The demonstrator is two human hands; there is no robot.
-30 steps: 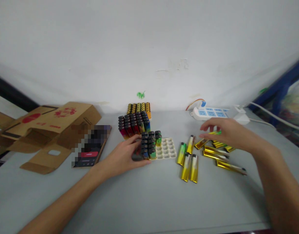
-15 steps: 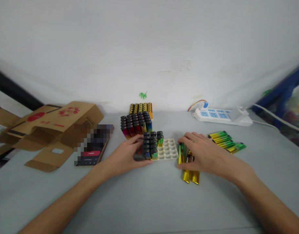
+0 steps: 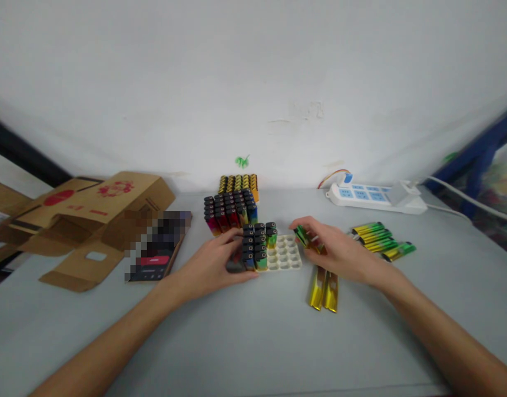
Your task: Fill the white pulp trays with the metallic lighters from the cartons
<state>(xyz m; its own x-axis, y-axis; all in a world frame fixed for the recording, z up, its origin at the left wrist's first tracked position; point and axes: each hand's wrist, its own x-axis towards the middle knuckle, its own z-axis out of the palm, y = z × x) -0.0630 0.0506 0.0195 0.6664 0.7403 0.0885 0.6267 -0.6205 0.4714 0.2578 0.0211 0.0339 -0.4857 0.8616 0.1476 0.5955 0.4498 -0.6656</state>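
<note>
My left hand (image 3: 210,264) is closed around the left end of a pale tray (image 3: 294,266) with round sockets. Black-topped lighters (image 3: 260,257) stand upright in the tray's left part, and its right part shows bare sockets. My right hand (image 3: 336,248) grips a green and gold lighter (image 3: 302,236), tilted, just above the tray's right edge; its fingers partly hide it. Below that hand two gold lighters (image 3: 324,291) lie side by side on the table, their far ends hidden.
Behind the tray stand a block of colourful lighters (image 3: 231,212) and a yellow-topped block (image 3: 238,183). Several green-gold lighters (image 3: 375,236) lie right, before a white power strip (image 3: 373,199). At left are a phone-like device (image 3: 156,259) and an opened cardboard box (image 3: 108,204).
My right hand has lifted a green and gold lighter off the table and shifted slightly left and up toward the tray. My left hand has stayed in place.
</note>
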